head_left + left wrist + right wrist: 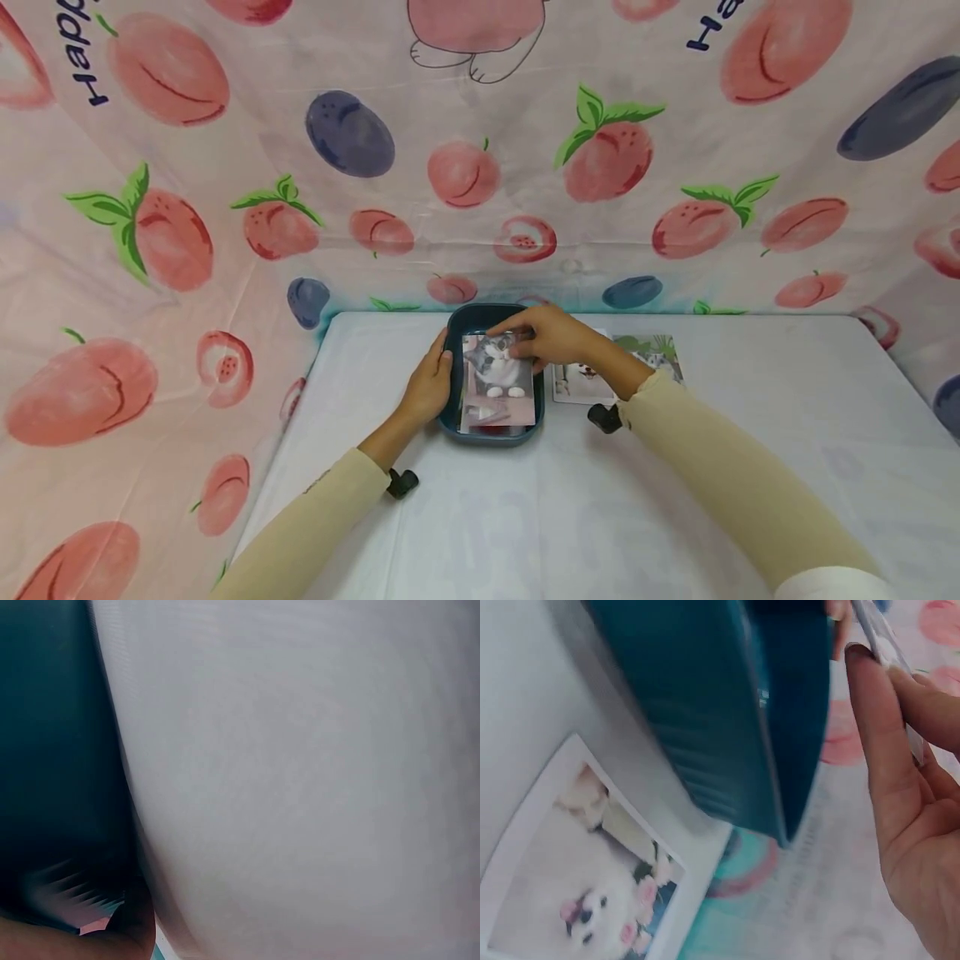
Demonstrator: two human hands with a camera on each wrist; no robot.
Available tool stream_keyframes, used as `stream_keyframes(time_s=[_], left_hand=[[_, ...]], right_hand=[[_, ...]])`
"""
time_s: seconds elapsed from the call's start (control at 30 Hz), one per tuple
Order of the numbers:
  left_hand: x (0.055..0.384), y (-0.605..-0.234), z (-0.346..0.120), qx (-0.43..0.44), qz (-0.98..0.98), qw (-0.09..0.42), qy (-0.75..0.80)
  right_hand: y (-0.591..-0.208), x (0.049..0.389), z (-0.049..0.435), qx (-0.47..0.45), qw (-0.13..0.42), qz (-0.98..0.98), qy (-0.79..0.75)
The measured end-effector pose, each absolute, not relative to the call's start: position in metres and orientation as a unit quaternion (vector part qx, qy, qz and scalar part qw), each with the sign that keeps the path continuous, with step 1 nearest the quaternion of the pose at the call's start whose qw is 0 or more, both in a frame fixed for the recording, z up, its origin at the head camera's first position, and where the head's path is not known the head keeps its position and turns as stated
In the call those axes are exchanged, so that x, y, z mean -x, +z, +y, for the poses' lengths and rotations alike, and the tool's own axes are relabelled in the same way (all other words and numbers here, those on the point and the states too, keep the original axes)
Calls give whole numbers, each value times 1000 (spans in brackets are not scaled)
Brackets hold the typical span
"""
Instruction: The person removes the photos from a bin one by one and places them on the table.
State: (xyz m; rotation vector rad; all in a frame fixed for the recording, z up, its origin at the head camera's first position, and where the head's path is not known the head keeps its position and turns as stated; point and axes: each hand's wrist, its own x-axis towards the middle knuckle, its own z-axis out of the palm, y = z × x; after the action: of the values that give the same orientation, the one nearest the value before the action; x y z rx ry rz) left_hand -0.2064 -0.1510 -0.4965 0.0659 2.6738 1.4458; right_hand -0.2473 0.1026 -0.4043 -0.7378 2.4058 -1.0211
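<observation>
With my right hand (553, 335) I'm pinching the kitten photo card (495, 375) between thumb and fingers, and it's hanging over the opening of the dark teal plastic bin (480, 317). My left hand (429, 382) is gripping the bin's left wall, thumb up at the rim. On the white-covered table (525, 517), a white-dog photo card (577, 877) and a leafy green picture card (648, 343) are lying to the bin's right.

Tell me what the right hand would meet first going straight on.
Likely the teal bin, at its left rim near the left hand; the held cat card might touch first. Height is unclear; it may pass above.
</observation>
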Motion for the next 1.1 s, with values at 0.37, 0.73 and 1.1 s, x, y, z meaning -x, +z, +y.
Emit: stream_keyframes(time_s=[0.37,0.73,1.1], left_hand=[[208,-499,-151,-15,883,48,467],[208,-499,-150,-17,882,53,469],[206,-497,-149,-12,878,57,475]], right_hand=[[-400,212,170,159,197,852,-459],[-444,175,228,112,219,848,-470],[-476,166,230,120,217,857,-453]])
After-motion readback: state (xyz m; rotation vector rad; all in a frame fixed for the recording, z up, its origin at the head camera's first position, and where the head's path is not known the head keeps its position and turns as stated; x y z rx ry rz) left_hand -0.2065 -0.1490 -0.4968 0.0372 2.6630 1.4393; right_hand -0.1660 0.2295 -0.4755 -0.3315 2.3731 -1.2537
